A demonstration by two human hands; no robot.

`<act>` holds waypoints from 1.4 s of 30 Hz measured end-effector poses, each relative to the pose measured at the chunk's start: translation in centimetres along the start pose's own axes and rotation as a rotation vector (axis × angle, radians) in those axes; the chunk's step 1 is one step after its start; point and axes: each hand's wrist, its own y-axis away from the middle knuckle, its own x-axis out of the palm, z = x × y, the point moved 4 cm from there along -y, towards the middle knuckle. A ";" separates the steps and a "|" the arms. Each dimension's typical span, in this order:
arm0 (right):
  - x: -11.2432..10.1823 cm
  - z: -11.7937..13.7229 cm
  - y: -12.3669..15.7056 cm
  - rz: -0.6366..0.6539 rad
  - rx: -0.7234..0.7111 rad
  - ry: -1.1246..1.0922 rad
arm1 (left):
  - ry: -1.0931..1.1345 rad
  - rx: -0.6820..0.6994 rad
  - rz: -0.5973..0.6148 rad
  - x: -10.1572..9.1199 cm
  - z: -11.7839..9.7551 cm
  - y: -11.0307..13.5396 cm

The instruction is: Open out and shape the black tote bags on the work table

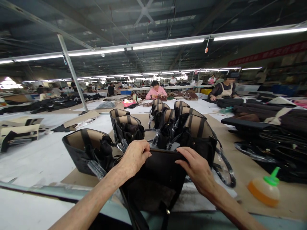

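A black handbag (155, 179) stands at the near table edge, its straps hanging down toward me. My left hand (136, 156) pinches the bag's top rim left of the middle, fingers closed over it. On the right part of the same rim, my right hand (195, 166) grips with thumb in front and fingers behind. Just beyond stand several more black bags with tan linings, among them one at the left (83, 150) and one at the right (199, 127). Clear plastic wrap (96, 169) covers some of their handles.
An orange-filled squeeze bottle (265, 188) with a green nozzle stands at the right on brown paper (290, 198). Stacked black pieces (271, 147) lie behind it. Tan and black cut parts (19, 131) lie far left. Other people sit working at farther tables.
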 end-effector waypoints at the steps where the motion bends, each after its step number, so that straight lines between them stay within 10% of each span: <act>1: 0.1 0.3 -0.1 -0.017 -0.047 0.046 | 0.000 -0.022 -0.003 0.0 0.0 -0.1; 13: 0.9 0.6 -1.9 0.008 0.078 -0.052 | -0.035 -0.150 -0.022 0.1 0.2 -0.8; 31: 3.7 5.9 -5.2 0.125 -0.145 0.349 | -0.219 -0.199 -0.056 -2.6 1.2 2.0; 42: 3.9 4.1 -6.1 0.218 -0.215 0.254 | -0.247 -0.186 0.212 -2.9 3.1 3.3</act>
